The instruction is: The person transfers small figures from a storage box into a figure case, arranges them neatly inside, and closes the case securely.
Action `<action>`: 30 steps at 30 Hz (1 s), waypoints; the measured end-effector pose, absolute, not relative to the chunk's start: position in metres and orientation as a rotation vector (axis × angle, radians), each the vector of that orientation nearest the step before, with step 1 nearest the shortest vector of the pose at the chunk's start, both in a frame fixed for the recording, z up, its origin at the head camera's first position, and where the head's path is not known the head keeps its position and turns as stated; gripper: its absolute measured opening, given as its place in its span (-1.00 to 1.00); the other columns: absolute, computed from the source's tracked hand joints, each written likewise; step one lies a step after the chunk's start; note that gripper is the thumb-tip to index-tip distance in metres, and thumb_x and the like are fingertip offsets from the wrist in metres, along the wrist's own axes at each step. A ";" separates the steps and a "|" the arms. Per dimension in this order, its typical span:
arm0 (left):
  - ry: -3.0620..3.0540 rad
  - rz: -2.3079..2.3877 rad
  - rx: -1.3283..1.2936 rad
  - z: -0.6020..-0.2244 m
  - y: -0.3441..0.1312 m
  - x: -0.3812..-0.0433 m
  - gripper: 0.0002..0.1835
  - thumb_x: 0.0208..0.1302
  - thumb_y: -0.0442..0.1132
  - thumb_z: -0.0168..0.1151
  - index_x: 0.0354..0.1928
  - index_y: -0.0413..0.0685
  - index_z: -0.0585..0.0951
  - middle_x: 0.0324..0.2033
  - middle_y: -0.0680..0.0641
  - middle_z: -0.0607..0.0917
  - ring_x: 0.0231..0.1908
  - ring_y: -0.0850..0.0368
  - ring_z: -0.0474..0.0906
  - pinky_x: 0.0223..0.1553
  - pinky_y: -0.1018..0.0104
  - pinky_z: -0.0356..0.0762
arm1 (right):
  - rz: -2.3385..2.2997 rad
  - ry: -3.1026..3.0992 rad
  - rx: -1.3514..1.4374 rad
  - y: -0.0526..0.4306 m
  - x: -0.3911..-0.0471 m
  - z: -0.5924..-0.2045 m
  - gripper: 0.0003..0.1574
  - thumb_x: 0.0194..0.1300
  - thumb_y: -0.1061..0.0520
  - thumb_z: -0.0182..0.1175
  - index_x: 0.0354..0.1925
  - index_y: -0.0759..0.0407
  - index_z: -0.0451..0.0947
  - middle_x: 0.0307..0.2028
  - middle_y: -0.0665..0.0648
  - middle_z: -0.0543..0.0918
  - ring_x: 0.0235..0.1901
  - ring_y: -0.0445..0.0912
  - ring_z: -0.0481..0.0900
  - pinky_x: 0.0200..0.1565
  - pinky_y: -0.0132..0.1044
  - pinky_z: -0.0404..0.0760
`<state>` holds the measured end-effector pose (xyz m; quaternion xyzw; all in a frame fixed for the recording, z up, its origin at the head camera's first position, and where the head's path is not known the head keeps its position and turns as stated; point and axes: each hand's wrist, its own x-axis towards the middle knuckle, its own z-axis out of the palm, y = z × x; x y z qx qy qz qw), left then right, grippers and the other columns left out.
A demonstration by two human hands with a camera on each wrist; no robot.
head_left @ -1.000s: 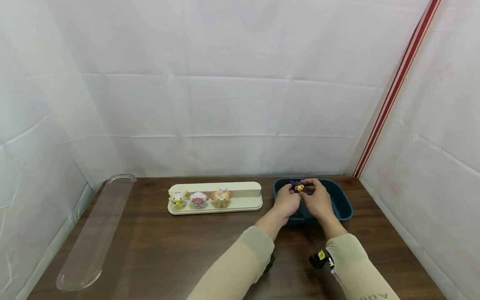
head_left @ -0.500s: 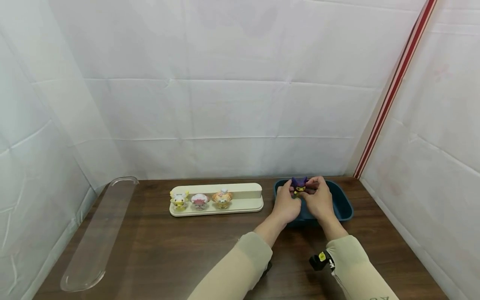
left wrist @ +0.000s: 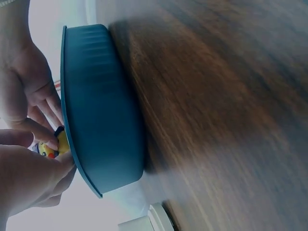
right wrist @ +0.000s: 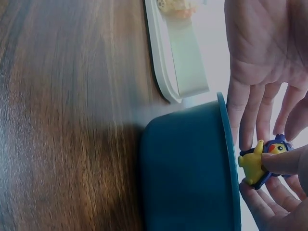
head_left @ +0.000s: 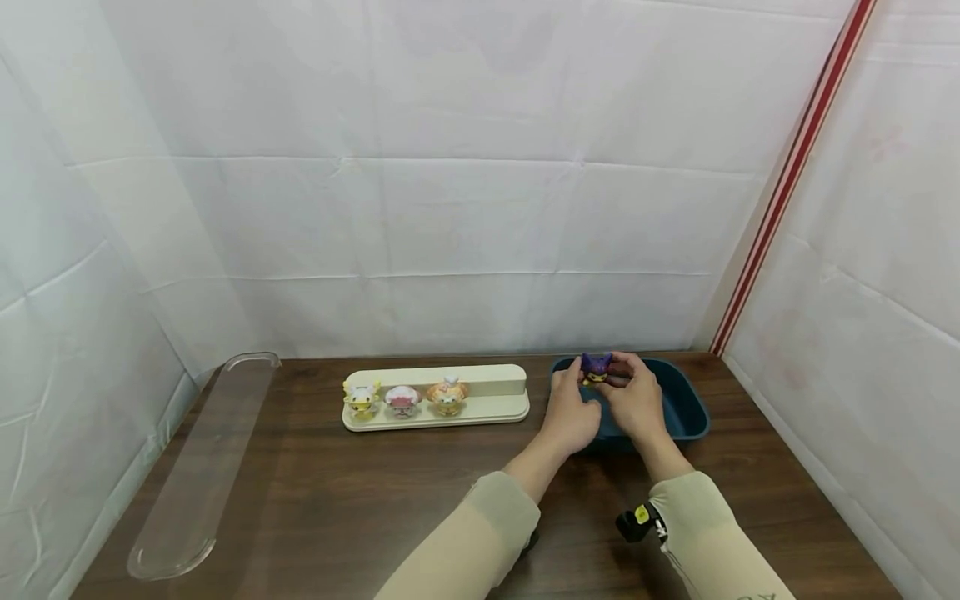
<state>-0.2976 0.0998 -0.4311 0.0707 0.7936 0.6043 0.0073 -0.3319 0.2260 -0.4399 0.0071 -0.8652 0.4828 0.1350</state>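
A small yellow figurine with a purple pointed hood and red cheeks (head_left: 596, 368) is held above the dark blue tub (head_left: 686, 408). My right hand (head_left: 636, 402) pinches it, the thumb across its front and the fingers behind, as the right wrist view shows. My left hand (head_left: 572, 412) is beside it, fingers mostly straight, fingertips at the figurine's side and head; its thumb stands apart from it. In the left wrist view the figurine (left wrist: 48, 148) is partly hidden by fingers near the tub's rim (left wrist: 70, 125).
A cream display base (head_left: 491, 408) stands left of the tub. On its left part are a yellow-white figurine (head_left: 362, 400), a pink-white figurine (head_left: 402, 401) and an orange figurine (head_left: 447, 396). A clear plastic cover (head_left: 202, 475) lies at the table's left.
The figurine has risen slightly and turned between my hands, so more of its purple hood shows. Both hands stay over the tub.
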 end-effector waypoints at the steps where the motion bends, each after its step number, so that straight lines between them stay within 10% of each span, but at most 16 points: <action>1: 2.487 1.888 0.226 -0.432 0.099 -0.297 -0.24 0.25 -0.36 0.01 0.48 0.03 0.04 0.26 -0.12 0.25 0.25 0.05 0.30 0.17 0.19 0.36 | 1.390 -2.514 0.027 0.225 -0.332 -0.440 -0.33 0.14 0.22 0.34 0.21 0.12 0.35 0.02 0.24 0.60 0.01 0.07 0.62 -0.03 -0.02 0.60; 9: 2.510 1.894 0.238 -0.435 0.090 -0.290 -0.21 0.26 -0.32 0.00 0.50 0.07 -0.04 0.34 -0.06 0.15 0.13 0.06 0.37 -0.31 0.34 0.38 | 1.426 -2.511 0.040 0.212 -0.329 -0.437 -0.36 0.15 0.17 0.35 0.18 0.14 0.39 0.02 0.24 0.59 0.01 0.06 0.62 -0.01 -0.05 0.60; 14: 2.534 1.901 0.216 -0.432 0.083 -0.284 -0.18 0.24 -0.35 0.01 0.50 0.12 -0.06 0.36 -0.03 0.13 0.07 0.11 0.39 -0.29 0.37 0.38 | 1.451 -2.497 0.055 0.202 -0.325 -0.434 -0.39 0.14 0.15 0.35 0.16 0.12 0.41 0.01 0.21 0.60 0.00 0.05 0.63 -0.01 -0.07 0.60; 21: 2.542 1.925 0.193 -0.431 0.067 -0.277 -0.17 0.24 -0.36 0.00 0.50 0.17 -0.08 0.35 0.03 0.13 -0.47 0.20 0.33 -0.47 0.39 0.34 | 1.461 -2.478 0.090 0.185 -0.320 -0.433 -0.39 0.14 0.16 0.36 0.16 0.10 0.42 0.00 0.15 0.62 -0.01 0.01 0.63 0.01 -0.10 0.59; 30: 2.611 1.937 0.115 -0.435 0.050 -0.269 -0.14 0.18 -0.39 0.00 0.50 0.07 -0.11 0.35 -0.02 0.12 -0.09 0.05 0.45 -0.25 0.30 0.34 | 1.372 -2.496 0.158 0.158 -0.316 -0.435 -0.45 0.12 0.19 0.34 0.11 0.06 0.48 -0.09 0.10 0.66 -0.10 -0.03 0.64 -0.06 -0.10 0.62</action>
